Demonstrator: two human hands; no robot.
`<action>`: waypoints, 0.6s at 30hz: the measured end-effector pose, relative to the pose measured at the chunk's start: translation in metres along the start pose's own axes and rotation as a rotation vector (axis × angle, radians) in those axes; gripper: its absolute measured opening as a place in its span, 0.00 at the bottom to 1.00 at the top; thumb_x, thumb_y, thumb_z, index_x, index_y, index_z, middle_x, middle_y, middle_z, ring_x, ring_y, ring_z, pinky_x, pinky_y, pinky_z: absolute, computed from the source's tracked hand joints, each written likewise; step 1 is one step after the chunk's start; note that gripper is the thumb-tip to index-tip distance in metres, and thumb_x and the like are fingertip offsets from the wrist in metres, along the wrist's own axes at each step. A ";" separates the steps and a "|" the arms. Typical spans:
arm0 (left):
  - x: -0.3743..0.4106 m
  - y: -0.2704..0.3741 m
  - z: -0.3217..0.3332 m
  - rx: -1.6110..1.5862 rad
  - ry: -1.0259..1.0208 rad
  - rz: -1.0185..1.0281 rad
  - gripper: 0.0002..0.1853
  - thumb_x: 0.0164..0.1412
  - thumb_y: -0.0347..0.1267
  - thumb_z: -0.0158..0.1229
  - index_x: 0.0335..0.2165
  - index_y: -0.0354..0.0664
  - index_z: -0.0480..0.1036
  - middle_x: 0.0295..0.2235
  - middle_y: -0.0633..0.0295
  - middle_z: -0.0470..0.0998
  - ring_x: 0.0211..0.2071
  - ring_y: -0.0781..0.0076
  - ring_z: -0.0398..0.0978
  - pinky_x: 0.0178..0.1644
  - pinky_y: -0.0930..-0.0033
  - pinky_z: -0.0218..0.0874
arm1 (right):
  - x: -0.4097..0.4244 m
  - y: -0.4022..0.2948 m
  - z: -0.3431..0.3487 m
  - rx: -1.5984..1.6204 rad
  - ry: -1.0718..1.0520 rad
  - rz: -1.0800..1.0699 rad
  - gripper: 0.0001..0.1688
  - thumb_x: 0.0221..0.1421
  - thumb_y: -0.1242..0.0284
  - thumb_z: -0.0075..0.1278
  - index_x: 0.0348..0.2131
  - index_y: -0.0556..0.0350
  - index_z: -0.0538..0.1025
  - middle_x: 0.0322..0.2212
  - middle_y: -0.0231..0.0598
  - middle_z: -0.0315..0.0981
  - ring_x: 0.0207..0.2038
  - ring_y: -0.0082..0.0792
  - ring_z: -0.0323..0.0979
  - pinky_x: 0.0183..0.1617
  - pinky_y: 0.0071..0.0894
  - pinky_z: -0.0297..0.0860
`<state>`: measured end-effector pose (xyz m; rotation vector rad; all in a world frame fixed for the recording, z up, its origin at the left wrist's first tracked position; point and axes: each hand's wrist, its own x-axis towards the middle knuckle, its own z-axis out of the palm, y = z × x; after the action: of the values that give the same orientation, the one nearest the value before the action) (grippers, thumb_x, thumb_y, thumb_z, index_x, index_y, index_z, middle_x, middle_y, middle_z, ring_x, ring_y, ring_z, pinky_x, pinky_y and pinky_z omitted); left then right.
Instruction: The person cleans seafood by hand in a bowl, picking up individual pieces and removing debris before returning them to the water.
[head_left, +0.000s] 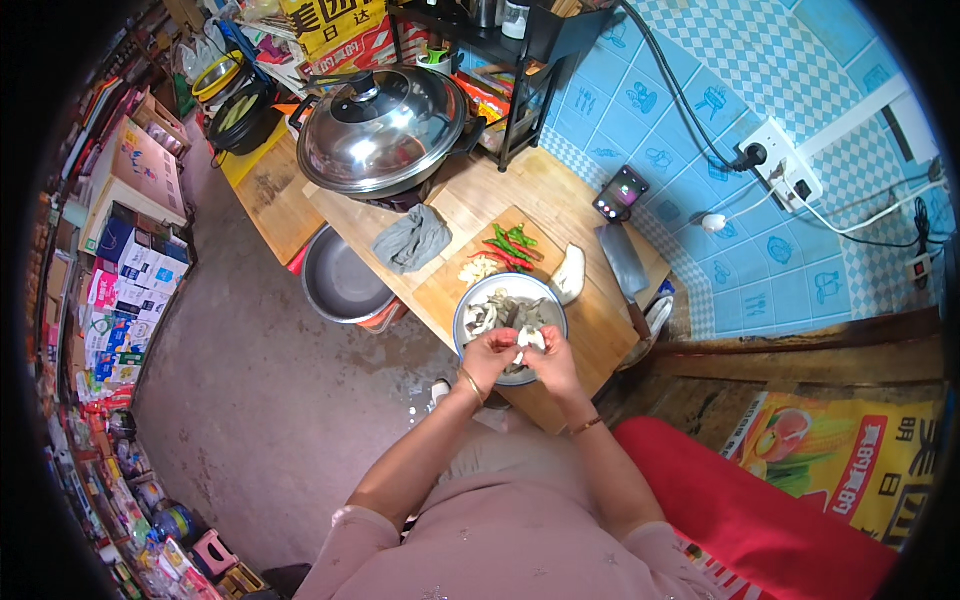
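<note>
Both hands meet over a white bowl with a blue rim (458, 319) at the near side of a wooden cutting board (442, 291). A pale mushroom piece (532, 340) is pinched between the fingertips of my left hand (489, 358) and my right hand (553, 365). Beneath them, grey-white mushroom pieces (512, 309) lie in the bowl. On the board beyond it are green chillies (519, 237), red chillies (510, 256) and chopped garlic (478, 270). A larger pale piece, apparently mushroom (570, 274), rests right of the bowl.
A cleaver (622, 259) lies at the table's right, near a phone (621, 193) against the tiled wall. Farther back stands a lidded wok (382, 127), with a grey cloth (412, 238) before it. A grey basin (346, 270) sits below the table's left edge.
</note>
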<state>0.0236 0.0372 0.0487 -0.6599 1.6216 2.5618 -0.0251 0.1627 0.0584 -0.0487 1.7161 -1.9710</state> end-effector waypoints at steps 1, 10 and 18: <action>-0.001 0.001 0.001 0.058 -0.038 0.047 0.12 0.48 0.21 0.53 0.36 0.33 0.68 0.31 0.62 0.72 0.31 0.79 0.69 0.35 0.78 0.62 | 0.001 0.004 -0.002 -0.038 -0.006 -0.027 0.14 0.41 0.84 0.48 0.31 0.61 0.62 0.26 0.31 0.63 0.30 0.16 0.62 0.32 0.17 0.62; 0.017 -0.019 -0.020 0.205 0.004 -0.056 0.10 0.43 0.23 0.55 0.29 0.30 0.69 0.22 0.63 0.72 0.22 0.80 0.69 0.27 0.79 0.62 | 0.000 0.004 -0.003 -0.180 -0.058 -0.081 0.14 0.42 0.83 0.47 0.33 0.60 0.63 0.26 0.32 0.64 0.29 0.17 0.62 0.30 0.17 0.61; 0.042 -0.025 -0.060 1.058 0.227 0.436 0.12 0.44 0.27 0.53 0.30 0.28 0.68 0.22 0.51 0.73 0.24 0.59 0.71 0.31 0.67 0.64 | 0.010 -0.002 -0.028 0.242 0.029 0.158 0.10 0.49 0.78 0.45 0.34 0.59 0.65 0.25 0.33 0.65 0.23 0.22 0.63 0.26 0.18 0.61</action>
<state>0.0115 -0.0121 -0.0100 -0.5012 3.0114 1.3774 -0.0446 0.1844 0.0521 0.1959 1.4397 -2.0521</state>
